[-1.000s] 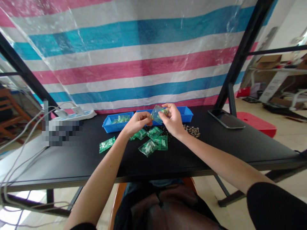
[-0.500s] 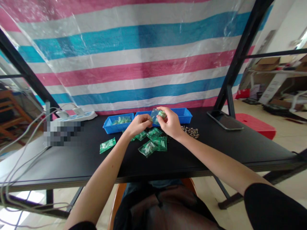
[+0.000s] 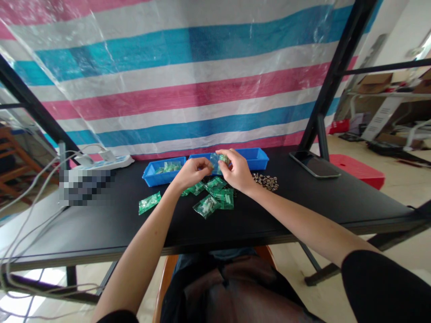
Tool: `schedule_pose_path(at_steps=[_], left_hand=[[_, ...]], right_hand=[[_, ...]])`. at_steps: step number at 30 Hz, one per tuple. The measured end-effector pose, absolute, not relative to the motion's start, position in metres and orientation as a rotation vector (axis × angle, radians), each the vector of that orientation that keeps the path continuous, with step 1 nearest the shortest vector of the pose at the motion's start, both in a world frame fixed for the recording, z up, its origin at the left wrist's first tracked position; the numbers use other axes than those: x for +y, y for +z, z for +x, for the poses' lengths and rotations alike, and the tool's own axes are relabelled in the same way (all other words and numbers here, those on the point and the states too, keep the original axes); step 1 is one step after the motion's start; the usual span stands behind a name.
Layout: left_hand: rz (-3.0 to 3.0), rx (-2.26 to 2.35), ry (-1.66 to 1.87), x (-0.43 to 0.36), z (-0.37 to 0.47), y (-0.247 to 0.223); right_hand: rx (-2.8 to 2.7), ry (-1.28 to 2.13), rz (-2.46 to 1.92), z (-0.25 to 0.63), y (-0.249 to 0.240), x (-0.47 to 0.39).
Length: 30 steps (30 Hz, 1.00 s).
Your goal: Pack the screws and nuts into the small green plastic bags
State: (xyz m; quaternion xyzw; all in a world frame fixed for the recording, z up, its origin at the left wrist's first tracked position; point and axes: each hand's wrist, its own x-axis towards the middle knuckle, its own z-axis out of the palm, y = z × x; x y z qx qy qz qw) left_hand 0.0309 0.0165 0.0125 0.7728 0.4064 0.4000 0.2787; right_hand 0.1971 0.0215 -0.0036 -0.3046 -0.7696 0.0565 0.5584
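Above the pile in the middle of the table, a small clear-and-green plastic bag (image 3: 215,162) is held up between my hands. My right hand (image 3: 236,169) pinches it on the right, partly covering its contents. Close to its left edge, my left hand (image 3: 193,172) has its thumb and fingertips pressed together; what is in them is too small to make out. Below lie several green plastic bags (image 3: 206,206) with white and metal pieces inside. One more green bag (image 3: 149,202) lies apart on the left.
Behind my hands stand blue trays, one (image 3: 160,178) holding bagged pieces, another (image 3: 254,158) at right. Small metal parts (image 3: 266,181) are heaped right of my hand. A phone (image 3: 314,164) lies farther right; a power strip (image 3: 117,162) with cables sits left.
The whole view has shifted slightly. My hands stay together around the small bag, with only slight finger movement.
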Motion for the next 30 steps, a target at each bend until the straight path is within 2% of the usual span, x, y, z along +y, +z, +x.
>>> schedule_pose_path(at_steps=[17,30], left_hand=[[2.016,1.042,1.080,0.0174,0.0308,0.0159],[2.075,1.143,1.111,0.0217,0.0322,0.0107]], right_hand=[[-1.799,0.145,-0.660,0.1961,-0.0069,0.0273],[-1.702,0.414,-0.781,0.1956,-0.0080,0.0289]])
